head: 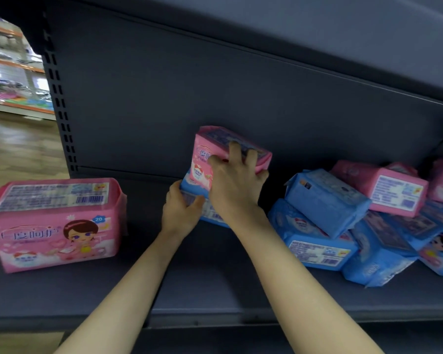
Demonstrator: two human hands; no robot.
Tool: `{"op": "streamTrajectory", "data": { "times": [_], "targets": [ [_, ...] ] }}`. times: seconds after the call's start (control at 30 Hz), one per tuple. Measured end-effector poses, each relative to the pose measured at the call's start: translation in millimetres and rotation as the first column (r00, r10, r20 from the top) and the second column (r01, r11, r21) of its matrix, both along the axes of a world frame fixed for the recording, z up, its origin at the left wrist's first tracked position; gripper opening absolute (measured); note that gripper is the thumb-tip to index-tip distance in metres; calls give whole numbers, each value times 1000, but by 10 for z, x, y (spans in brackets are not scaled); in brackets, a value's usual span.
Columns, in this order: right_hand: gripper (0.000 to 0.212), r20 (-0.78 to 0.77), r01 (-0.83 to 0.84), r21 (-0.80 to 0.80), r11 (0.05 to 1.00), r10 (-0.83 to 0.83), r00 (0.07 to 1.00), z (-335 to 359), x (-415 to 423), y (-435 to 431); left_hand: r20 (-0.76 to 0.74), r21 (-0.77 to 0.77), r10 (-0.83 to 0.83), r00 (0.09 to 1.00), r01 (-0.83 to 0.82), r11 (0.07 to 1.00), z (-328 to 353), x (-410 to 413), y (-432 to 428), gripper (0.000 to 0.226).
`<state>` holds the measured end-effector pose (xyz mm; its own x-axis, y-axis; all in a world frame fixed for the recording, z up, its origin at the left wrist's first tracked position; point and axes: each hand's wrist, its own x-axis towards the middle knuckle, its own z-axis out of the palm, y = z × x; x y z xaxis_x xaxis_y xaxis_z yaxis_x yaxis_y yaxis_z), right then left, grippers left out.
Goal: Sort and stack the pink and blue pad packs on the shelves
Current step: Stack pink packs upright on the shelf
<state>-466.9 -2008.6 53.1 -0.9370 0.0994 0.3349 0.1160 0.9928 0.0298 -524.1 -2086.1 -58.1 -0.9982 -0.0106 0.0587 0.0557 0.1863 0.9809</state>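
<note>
A pink pad pack (216,143) sits tilted in the middle of the dark shelf (215,284), on top of a blue pad pack (193,187). My right hand (234,182) grips the pink pack from the front, fingers curled over its top. My left hand (182,206) holds the blue pack underneath at its left end. Another pink pack (54,223) stands upright on the shelf at the left. A loose heap of blue packs (325,200) and pink packs (391,187) lies at the right.
The shelf's back panel (215,98) rises right behind the packs, and an upper shelf (317,34) hangs overhead. A slotted upright post (59,111) marks the left end. Beyond it are a wooden floor (18,144) and distant store shelves.
</note>
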Motion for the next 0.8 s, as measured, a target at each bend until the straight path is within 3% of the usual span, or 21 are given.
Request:
{"op": "streamTrajectory", "data": {
  "times": [0.23, 0.47, 0.63, 0.8],
  "targets": [
    [56, 47, 127, -7, 992, -127, 991, -44, 46, 452, -38, -77, -202, 979, 198, 977, -33, 194, 446, 69],
    [54, 71, 104, -26, 994, -102, 992, -73, 61, 643, 5, -167, -232, 973, 229, 959, -21, 273, 670, 91],
    [51, 71, 86, -38, 996, -84, 994, -100, 115, 706, 21, -147, -257, 966, 257, 955, -17, 338, 772, 102],
    [50, 76, 8, -98, 995, -1, 997, -151, 187, 602, 50, -132, -315, 948, 319, 939, 71, 363, 736, 89]
  ]
}}
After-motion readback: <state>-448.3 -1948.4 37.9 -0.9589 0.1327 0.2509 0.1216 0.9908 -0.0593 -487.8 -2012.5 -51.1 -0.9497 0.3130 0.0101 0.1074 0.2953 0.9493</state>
